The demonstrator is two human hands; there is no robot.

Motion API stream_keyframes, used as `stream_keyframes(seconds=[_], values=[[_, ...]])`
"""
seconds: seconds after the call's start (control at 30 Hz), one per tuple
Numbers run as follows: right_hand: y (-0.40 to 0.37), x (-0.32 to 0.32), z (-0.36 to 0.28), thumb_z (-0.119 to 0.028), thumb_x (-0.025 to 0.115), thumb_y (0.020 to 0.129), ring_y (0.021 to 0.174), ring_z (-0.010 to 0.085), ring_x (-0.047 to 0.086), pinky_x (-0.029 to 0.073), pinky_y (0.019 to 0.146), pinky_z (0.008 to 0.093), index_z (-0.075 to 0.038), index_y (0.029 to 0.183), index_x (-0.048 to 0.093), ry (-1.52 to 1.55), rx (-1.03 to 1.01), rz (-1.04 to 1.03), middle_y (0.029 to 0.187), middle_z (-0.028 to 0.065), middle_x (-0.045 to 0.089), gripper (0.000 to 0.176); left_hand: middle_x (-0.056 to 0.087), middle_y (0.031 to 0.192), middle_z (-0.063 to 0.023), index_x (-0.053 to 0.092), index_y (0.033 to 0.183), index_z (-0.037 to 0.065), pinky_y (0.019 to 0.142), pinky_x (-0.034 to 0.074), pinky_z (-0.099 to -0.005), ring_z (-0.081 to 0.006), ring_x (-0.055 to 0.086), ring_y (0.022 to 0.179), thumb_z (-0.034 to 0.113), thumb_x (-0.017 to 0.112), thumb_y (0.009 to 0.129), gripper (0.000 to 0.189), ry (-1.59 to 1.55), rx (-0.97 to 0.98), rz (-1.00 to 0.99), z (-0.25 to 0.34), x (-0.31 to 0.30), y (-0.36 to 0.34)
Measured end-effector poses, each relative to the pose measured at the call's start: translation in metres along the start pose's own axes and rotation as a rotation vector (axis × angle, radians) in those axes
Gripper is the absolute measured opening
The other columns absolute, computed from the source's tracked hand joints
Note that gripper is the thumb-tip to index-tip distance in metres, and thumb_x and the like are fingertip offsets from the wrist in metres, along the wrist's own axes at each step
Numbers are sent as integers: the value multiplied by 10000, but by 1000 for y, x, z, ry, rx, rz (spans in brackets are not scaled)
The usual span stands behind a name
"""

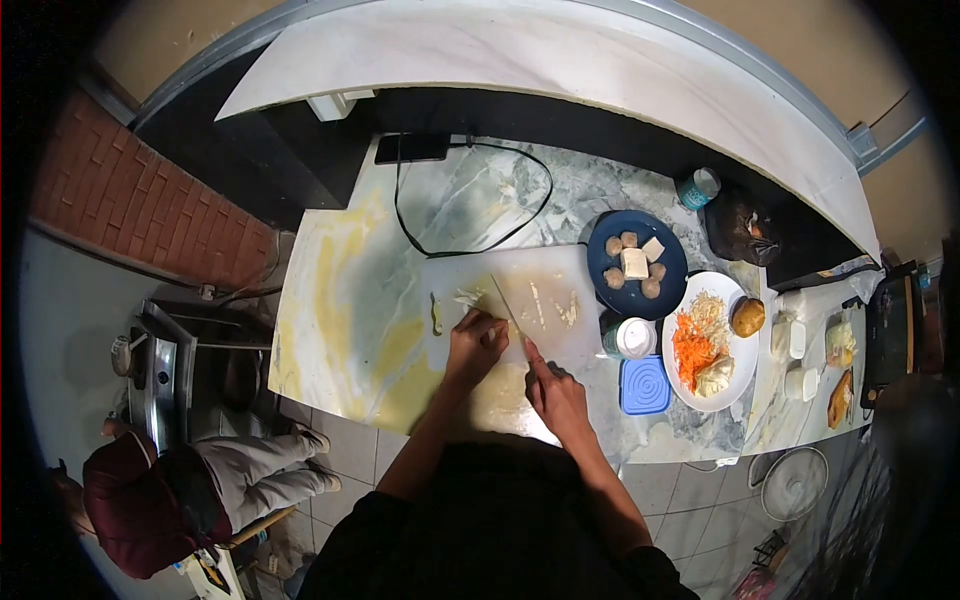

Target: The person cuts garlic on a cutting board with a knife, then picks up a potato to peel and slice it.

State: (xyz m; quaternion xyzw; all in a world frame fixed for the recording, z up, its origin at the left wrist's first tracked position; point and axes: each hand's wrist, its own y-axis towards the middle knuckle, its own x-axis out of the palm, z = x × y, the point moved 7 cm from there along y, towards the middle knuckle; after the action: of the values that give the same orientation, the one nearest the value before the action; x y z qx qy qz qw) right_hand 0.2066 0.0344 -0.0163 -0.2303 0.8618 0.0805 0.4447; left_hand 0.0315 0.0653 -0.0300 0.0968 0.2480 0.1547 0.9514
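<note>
My right hand is wrapped round the handle of a knife, whose blade points up and left over the white cutting board. Just left of the blade, my left hand is closed with its fingertips together, low over the board; whatever they pinch is hidden. Small pale shreds lie above its fingers. Right of the knife are thin pale strips and another small group of pale bits. A dark green strip rests near the board's left edge.
Right of the board stand a blue plate with round balls and pale blocks, a lidded jar, a blue box and a white plate with orange shreds. A black cable loops behind. Another person is at the lower left.
</note>
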Motion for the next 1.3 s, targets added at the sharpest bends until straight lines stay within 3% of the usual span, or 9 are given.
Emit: stream_keyframes(seconds=[0.3, 0.37, 0.47, 0.77, 1.3], values=[[-1, -16, -3, -17, 583, 845, 729, 431, 652, 533, 692, 500, -206, 1538, 371, 56, 28, 45, 835, 238, 669, 749, 655, 847, -80, 740, 906, 22, 508, 481, -279, -143, 589, 536, 7, 765, 768, 141, 4, 33, 20, 0, 1, 0], [-1, -24, -9, -63, 584, 845, 650, 411, 637, 529, 617, 510, -201, 1567, 295, 83, -32, 106, 795, 220, 653, 790, 657, 844, -80, 738, 906, 19, 507, 481, -279, -145, 594, 535, 9, 764, 773, 136, 31, 13, 22, 0, 1, 0], [-1, -31, -15, -56, 580, 845, 637, 407, 634, 527, 606, 509, -197, 1563, 305, 131, -56, 172, 799, 214, 656, 782, 656, 842, -80, 737, 900, 16, 504, 479, -278, -148, 596, 535, 14, 766, 778, 126, 18, 25, 26, 3, 0, 1], [-1, 1, -2, -34, 577, 863, 693, 406, 642, 523, 667, 490, -170, 1540, 364, 64, -14, 45, 804, 218, 655, 722, 660, 852, -91, 735, 905, 6, 510, 486, -286, -162, 603, 543, 16, 765, 782, 127, 1, 2, 18, 3, 0, 1], [-3, -18, -1, 9, 558, 850, 733, 416, 658, 528, 689, 477, -219, 1543, 364, 120, 61, 65, 858, 224, 664, 755, 669, 868, -92, 744, 939, 19, 517, 487, -286, -173, 602, 572, 20, 755, 806, 134, -21, 36, 1, 2, 4, 1]])
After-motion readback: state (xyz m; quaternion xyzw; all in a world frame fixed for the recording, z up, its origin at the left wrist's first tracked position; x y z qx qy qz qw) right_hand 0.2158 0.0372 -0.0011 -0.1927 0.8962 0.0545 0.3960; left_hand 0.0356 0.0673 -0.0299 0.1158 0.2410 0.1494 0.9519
